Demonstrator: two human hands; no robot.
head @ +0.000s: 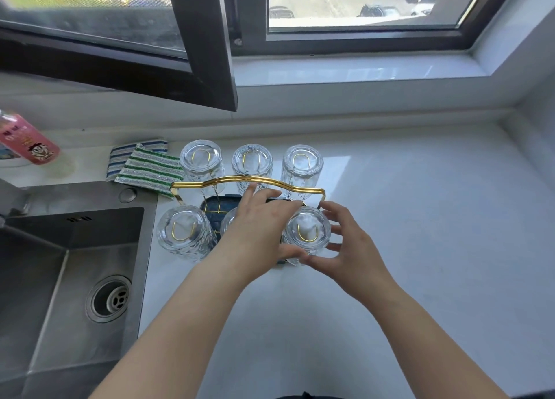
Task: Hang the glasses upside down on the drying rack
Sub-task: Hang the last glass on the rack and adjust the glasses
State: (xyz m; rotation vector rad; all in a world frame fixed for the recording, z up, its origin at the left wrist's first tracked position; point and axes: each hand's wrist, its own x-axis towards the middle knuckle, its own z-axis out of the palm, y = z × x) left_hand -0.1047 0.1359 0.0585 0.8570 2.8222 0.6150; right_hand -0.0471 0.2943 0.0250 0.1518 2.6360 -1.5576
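Note:
A gold wire drying rack (pixel 210 183) with a dark tray stands on the white counter. Several clear ribbed glasses hang upside down on its prongs: three in the far row (pixel 252 161) and a near-left one (pixel 184 233). My left hand (pixel 258 227) covers the near-middle glass and touches the left side of the near-right glass (pixel 306 233). My right hand (pixel 351 248) cups that near-right glass from the right and front, fingers spread around it.
A steel sink (pixel 60 272) with a drain lies to the left. Two striped cloths (pixel 144 167) lie behind it, beside a pink bottle (pixel 27 140). An open dark window frame (pixel 207 53) overhangs the counter behind the rack.

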